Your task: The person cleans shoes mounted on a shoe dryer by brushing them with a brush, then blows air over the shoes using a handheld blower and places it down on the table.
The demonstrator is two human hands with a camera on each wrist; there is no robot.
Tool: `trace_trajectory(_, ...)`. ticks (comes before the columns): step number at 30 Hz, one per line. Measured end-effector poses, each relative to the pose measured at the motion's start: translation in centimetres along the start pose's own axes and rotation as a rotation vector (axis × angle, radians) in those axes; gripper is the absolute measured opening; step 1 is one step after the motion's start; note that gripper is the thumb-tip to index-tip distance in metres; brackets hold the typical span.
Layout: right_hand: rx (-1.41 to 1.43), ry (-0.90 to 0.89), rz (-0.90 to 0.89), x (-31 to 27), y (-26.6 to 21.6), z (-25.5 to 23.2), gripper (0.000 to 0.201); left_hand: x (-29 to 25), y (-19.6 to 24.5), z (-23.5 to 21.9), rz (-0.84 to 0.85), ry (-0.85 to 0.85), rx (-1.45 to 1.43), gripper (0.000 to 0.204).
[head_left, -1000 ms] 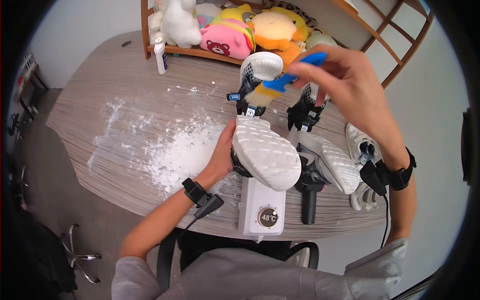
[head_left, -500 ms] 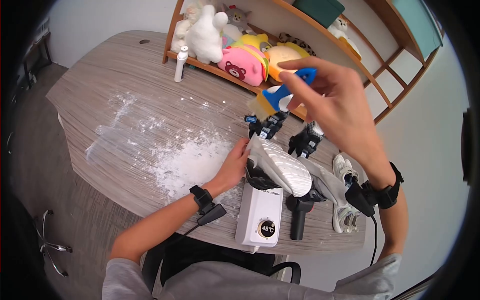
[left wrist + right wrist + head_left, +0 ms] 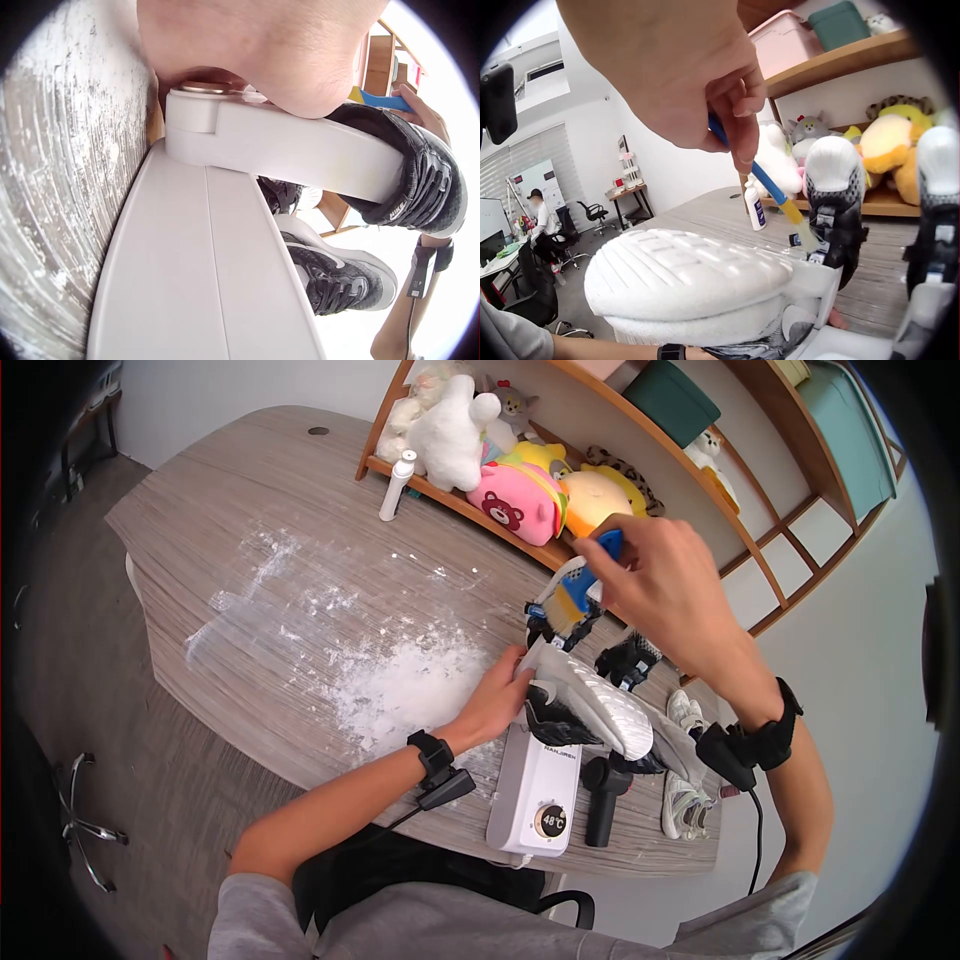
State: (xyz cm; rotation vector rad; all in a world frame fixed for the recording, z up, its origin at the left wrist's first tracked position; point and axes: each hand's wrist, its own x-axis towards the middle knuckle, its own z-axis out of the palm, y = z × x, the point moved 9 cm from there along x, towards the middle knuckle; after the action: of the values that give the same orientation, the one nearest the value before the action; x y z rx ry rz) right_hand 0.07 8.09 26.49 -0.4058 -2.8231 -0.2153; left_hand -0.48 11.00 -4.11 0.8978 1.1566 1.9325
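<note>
In my right hand (image 3: 670, 585) I pinch a brush (image 3: 771, 184) with a blue handle, yellow band and pale bristles. It points down past the heel end of a black-and-white sneaker (image 3: 427, 180). That sneaker sits on an arm of a white shoe dryer (image 3: 535, 790), its ridged white sole (image 3: 690, 277) facing up. My left hand (image 3: 497, 695) grips the dryer by the hinge end of this arm, fingers partly hidden behind it. A second black sneaker (image 3: 337, 277) hangs on a neighbouring arm. Behind the bristles stands another upright sneaker (image 3: 835, 169).
White powder (image 3: 405, 690) is spread over the wooden table (image 3: 250, 480). A black handheld device (image 3: 602, 800) and white shoes (image 3: 685, 805) lie to the right of the dryer. A white bottle (image 3: 397, 485) stands before a shelf of plush toys (image 3: 515, 500).
The head view has swung, shifting the scene. The sneaker's sole has turned from facing me to a more edge-on tilt. My right hand has brought the brush lower, bristles now pointing more downward.
</note>
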Motion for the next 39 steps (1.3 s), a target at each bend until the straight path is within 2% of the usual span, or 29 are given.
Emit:
trace_trajectory(8, -0.073, 0.269, -0.067, 0.1, -2.0, -5.2, 0.025, 0.0, 0.1, -0.2, 0.001, 0.023, 0.031, 0.040)
trace_trajectory(10, -0.077, 0.292, -0.099, 0.3, -3.4, -5.7, 0.026, -0.3, 0.3, -0.1, -0.060, 0.011, 0.040, 0.040)
trace_trajectory(12, -0.079, 0.317, -0.125, 0.5, -4.1, -5.4, 0.026, -0.2, 0.1, -0.1, -0.041, 0.010, 0.044, 0.040)
trace_trajectory(15, 0.032, 0.243, -0.145, 1.7, -3.9, -2.8, 0.029, 0.0, 0.0, -0.1, -0.019, 0.013, 0.057, 0.040)
trace_trajectory(17, 0.010, 0.083, -0.127, 2.5, -3.7, 0.0, 0.031, -0.1, 0.4, -0.2, -0.020, 0.025, 0.068, 0.041)
trace_trajectory(18, 0.078, -0.014, -0.077, 2.7, -3.4, 1.3, 0.031, -0.3, 0.5, -0.1, -0.044, 0.015, 0.081, 0.033)
trace_trajectory(19, 0.082, -0.019, -0.082, 2.8, -3.6, 1.9, 0.031, -0.4, 0.6, 0.0, -0.069, 0.004, 0.094, 0.026)
trace_trajectory(21, 0.166, -0.198, 0.053, 3.0, -2.6, 4.8, 0.030, -0.4, 0.5, 0.1, -0.071, 0.013, 0.070, 0.028)
trace_trajectory(23, 0.096, -0.193, -0.005, 3.5, -2.2, 6.4, 0.031, -0.4, 0.7, 0.3, -0.042, 0.013, 0.009, 0.028)
trace_trajectory(25, 0.033, -0.293, -0.022, 3.5, -2.0, 8.0, 0.032, -0.3, 0.5, 0.1, -0.057, 0.022, 0.033, 0.027)
trace_trajectory(26, 0.050, -0.365, 0.032, 3.5, -1.8, 8.4, 0.032, -0.2, 0.7, 0.0, -0.014, 0.039, 0.088, 0.027)
trace_trajectory(28, 0.037, -0.330, 0.009, 3.7, -1.1, 8.6, 0.032, -0.2, 0.6, -0.2, 0.027, 0.057, 0.140, 0.026)
trace_trajectory(30, 0.020, -0.295, -0.012, 3.7, -0.9, 8.7, 0.032, -0.3, 0.6, -0.1, -0.030, 0.022, 0.157, 0.040)
trace_trajectory(31, -0.006, -0.251, -0.053, 3.6, -1.1, 8.5, 0.031, -0.3, 0.9, -0.1, -0.029, 0.020, 0.155, 0.040)
trace_trajectory(33, -0.031, -0.205, -0.094, 3.6, -1.8, 7.9, 0.031, -0.4, 0.9, -0.1, -0.047, 0.026, 0.146, 0.028)
trace_trajectory(37, -0.049, -0.125, -0.088, 3.6, -2.7, 5.6, 0.028, -0.4, 1.2, -0.1, 0.024, 0.057, 0.091, 0.031)
trace_trajectory(39, -0.060, -0.098, -0.078, 3.5, -2.5, 4.9, 0.028, -0.7, 0.9, 0.1, -0.087, 0.013, 0.068, 0.033)
